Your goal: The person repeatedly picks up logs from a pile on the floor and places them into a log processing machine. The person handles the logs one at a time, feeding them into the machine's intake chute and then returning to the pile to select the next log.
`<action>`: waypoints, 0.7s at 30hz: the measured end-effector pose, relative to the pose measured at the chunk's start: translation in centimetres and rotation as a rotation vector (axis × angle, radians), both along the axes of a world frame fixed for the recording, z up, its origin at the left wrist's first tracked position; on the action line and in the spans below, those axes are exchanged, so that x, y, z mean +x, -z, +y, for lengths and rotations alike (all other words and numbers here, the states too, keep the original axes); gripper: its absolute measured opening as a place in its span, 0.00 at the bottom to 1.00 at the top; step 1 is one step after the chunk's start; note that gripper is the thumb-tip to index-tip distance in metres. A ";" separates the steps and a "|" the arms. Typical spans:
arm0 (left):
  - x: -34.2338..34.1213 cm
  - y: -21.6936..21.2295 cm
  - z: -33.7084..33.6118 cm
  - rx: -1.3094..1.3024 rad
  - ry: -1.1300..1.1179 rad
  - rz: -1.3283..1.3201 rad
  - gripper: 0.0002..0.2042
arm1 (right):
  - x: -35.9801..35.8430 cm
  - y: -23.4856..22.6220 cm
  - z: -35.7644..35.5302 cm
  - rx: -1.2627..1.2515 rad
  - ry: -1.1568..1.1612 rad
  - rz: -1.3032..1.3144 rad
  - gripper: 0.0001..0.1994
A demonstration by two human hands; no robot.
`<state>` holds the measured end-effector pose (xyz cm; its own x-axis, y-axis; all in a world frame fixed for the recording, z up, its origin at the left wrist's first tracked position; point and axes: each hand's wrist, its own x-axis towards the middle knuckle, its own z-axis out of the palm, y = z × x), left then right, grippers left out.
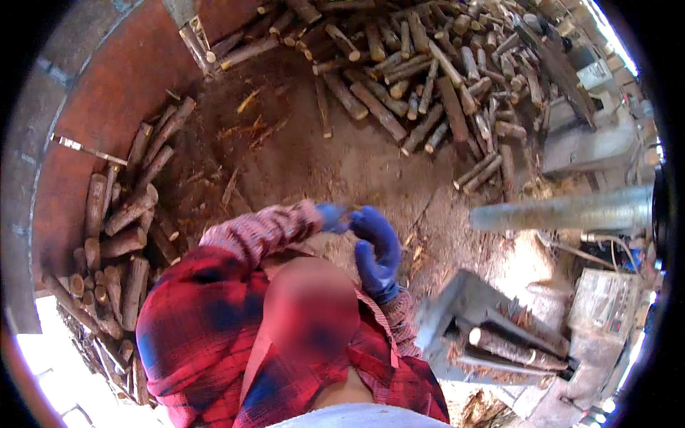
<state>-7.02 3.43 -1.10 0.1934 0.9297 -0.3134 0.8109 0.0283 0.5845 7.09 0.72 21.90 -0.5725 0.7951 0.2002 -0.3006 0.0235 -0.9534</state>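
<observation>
Both of my hands wear blue gloves and meet in front of my chest. My left hand (332,217) reaches in from the left at the end of a pink knitted sleeve (267,230); it is small and blurred, and its fingers cannot be made out. My right hand (380,251) curves in a C shape, thumb apart from the bent fingers, with bare ground showing between them. Its fingertips come up to my left hand; whether they touch is unclear. No held object shows in either hand.
A large heap of cut logs (421,78) lies at the far side. More logs (128,214) are stacked along the rusty wall (93,121) at left. At right stands a grey metal machine with a log (514,348) in its trough, below a thick metal pipe (564,211). Bark scraps litter the ground.
</observation>
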 end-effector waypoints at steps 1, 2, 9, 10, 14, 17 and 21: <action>-3.4 1.5 0.5 -0.047 0.016 -0.029 0.21 | -3.2 1.2 1.5 0.004 -0.022 -0.044 0.24; -7.4 2.7 1.2 -0.094 0.009 -0.034 0.21 | -7.1 2.4 3.4 0.022 -0.059 -0.054 0.24; -26.3 8.7 9.5 -0.282 -0.121 -0.129 0.17 | -25.3 2.8 16.0 0.088 -0.450 -0.201 0.22; -28.5 9.9 10.8 -0.297 -0.157 -0.136 0.17 | -26.6 2.6 18.0 0.057 -0.490 -0.273 0.23; -37.6 15.6 18.1 -0.294 -0.255 -0.124 0.15 | -32.9 8.6 24.7 0.055 -0.493 -0.356 0.27; -44.6 20.2 22.6 -0.176 -0.025 0.052 0.14 | -37.1 10.5 31.6 -0.041 -0.521 -0.419 0.28; -52.4 21.7 26.1 -0.367 -0.156 0.041 0.14 | -43.7 12.6 38.0 -0.180 -0.480 -0.418 0.28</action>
<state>-59.38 29.52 -22.84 0.0394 0.7719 -0.6345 0.8031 0.3533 0.4798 -36.59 38.74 9.27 -0.8722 0.4327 -0.2282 0.1585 -0.1913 -0.9686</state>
